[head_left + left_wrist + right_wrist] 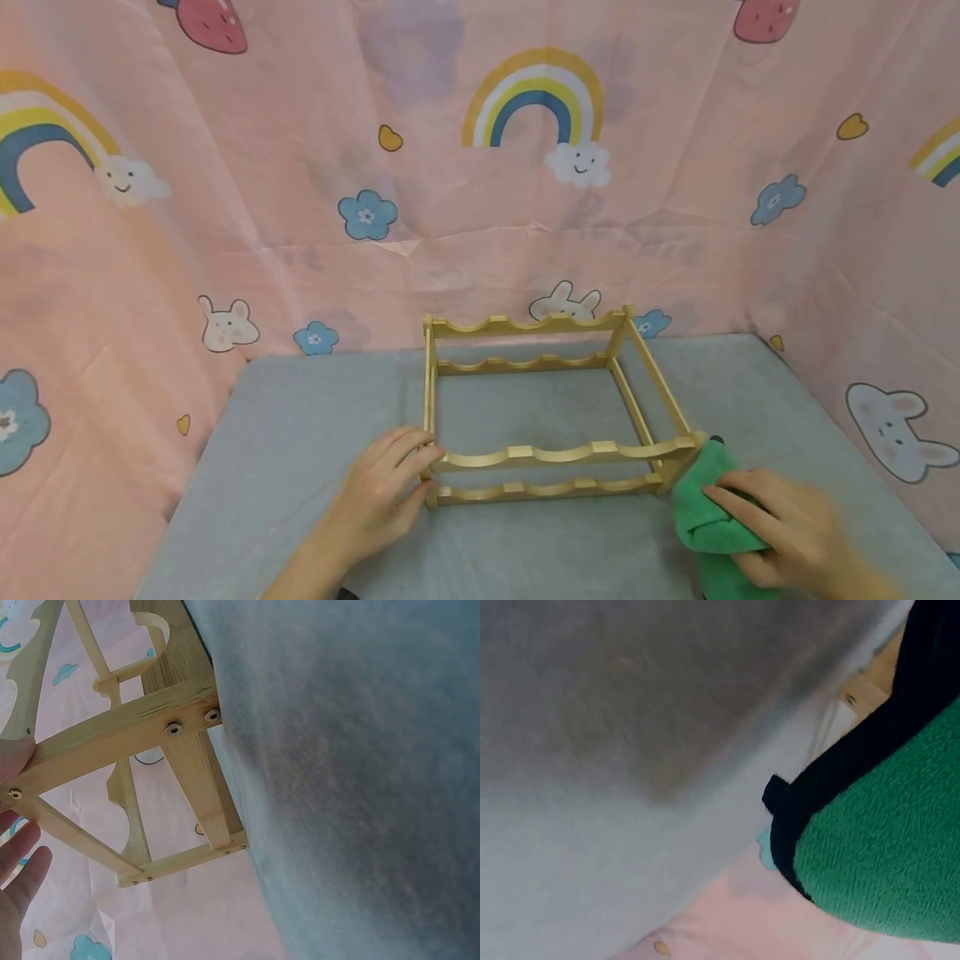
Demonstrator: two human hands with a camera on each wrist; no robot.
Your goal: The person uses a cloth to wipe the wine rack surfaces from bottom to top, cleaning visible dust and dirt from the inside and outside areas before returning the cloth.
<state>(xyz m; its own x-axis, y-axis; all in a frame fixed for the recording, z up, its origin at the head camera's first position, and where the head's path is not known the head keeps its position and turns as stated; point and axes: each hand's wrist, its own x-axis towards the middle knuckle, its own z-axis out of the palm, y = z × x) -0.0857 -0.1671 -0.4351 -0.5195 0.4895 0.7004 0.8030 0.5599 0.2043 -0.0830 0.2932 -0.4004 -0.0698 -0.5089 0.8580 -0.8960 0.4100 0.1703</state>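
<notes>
A light wooden rack [558,455] with scalloped rails stands on the grey-covered table. My left hand [385,486] grips its front left corner. In the left wrist view the thumb [15,756] is on one side of the corner post [112,731] and the fingers are on the other. A green cloth [705,508] with dark edging is bunched in my right hand [795,525], held against the rack's front right corner. The cloth [885,840] fills the right side of the right wrist view, hiding the right hand there.
The table [300,417] has a grey cover. A pink curtain [480,233] with rainbows, rabbits and flowers hangs behind it and along both sides. The rack's back rail [525,325] stands close to the rear curtain.
</notes>
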